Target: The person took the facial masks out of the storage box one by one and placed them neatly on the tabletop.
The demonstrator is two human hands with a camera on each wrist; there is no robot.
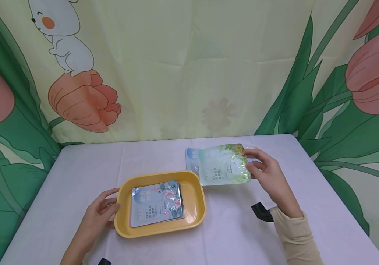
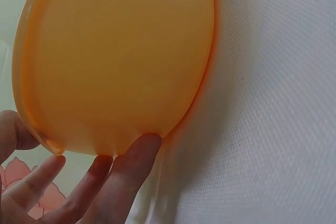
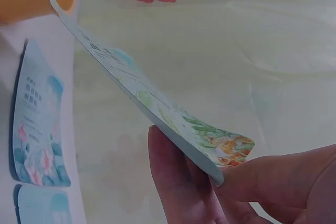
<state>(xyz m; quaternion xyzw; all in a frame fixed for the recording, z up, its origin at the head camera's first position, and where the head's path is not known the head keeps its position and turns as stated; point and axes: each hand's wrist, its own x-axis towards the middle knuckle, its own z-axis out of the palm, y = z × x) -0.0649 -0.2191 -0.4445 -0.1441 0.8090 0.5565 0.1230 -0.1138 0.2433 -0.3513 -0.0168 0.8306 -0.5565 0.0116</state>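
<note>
A pale green sheet mask packet (image 1: pixel 224 165) with printed leaves and orange flowers is pinched at its right end by my right hand (image 1: pixel 269 176). In the right wrist view, this packet (image 3: pixel 142 103) slants upward, thumb on one face and fingers on the other. My left hand (image 1: pixel 97 213) touches the left end of a yellow tray (image 1: pixel 194 217); the left wrist view has its fingertips against the outer wall of the tray (image 2: pixel 121 66). Inside the tray lies a small stack of blue-grey mask packets (image 1: pixel 156 204) with pink flowers on top.
Behind the green packet, a blue packet (image 1: pixel 192 159) lies partly hidden on the white tablecloth (image 1: pixel 87 165). The right wrist view shows a blue packet (image 3: pixel 39 124) and part of another light blue one (image 3: pixel 44 205). A printed curtain (image 1: pixel 176 73) hangs at the table's far edge.
</note>
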